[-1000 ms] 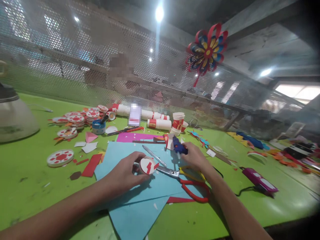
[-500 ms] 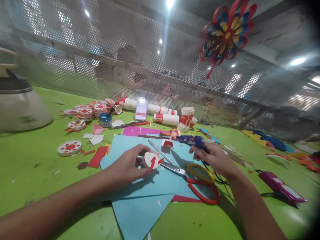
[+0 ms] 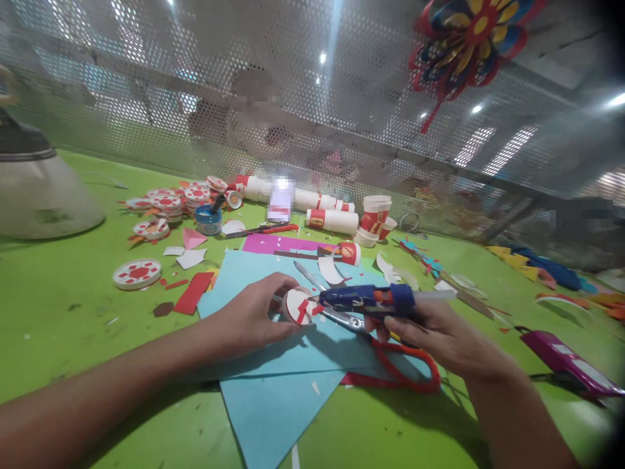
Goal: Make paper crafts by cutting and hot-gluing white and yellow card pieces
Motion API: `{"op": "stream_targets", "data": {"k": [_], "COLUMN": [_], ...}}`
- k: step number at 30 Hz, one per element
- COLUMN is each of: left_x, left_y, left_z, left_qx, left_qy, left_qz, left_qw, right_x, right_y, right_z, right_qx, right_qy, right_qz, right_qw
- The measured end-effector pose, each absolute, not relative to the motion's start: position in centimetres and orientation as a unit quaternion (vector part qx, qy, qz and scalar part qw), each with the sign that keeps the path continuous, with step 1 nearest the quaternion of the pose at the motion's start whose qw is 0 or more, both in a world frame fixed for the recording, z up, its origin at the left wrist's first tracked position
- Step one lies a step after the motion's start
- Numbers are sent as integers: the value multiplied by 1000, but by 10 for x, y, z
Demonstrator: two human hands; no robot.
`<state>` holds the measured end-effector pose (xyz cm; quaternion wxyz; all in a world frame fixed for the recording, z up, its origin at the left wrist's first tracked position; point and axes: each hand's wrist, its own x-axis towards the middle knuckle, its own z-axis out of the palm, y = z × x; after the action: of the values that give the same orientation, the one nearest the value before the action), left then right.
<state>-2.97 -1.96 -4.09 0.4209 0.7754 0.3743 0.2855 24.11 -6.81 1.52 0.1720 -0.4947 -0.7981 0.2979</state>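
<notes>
My left hand [image 3: 258,312] grips a small paper cup piece [image 3: 295,309], its round white face turned up toward me with red paper strips on it. In my right hand [image 3: 434,332] is a blue hot glue gun [image 3: 371,301], its nozzle pointing left at the red strips; whether the tip touches them I cannot tell. Under both hands lie sheets of light blue paper [image 3: 273,410]. Large scissors with red and yellow handles [image 3: 415,374] rest on the paper, partly hidden by the glue gun and my right hand.
Several white discs with red patches [image 3: 137,273] lie at the left, near a blue jar [image 3: 209,220]. Stacked paper cups [image 3: 375,218] stand at the back. A magenta device [image 3: 569,361] lies at right. A pale, dark-topped vessel [image 3: 43,189] stands far left.
My right hand has brought the glue gun left and nearer, up to the cup piece. My left hand keeps its hold. The view has shifted slightly.
</notes>
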Motion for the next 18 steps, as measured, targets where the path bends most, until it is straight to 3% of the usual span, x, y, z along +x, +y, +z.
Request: {"op": "stream_targets", "data": {"k": [9,18], "left_x": [-29,-28], "left_y": [-20,-20], "left_z": [-45,-40], "left_qx": [773,753], "left_qy": [396,399], "left_qz": [264,256], "left_qw": [419,456], "right_x": [239,226], "right_y": [-64,-66], "right_z": [15,9], "right_qx": [-518,-523], "right_qy": [-812,-799], "right_qz": [232,246], "right_qw": [133,167]}}
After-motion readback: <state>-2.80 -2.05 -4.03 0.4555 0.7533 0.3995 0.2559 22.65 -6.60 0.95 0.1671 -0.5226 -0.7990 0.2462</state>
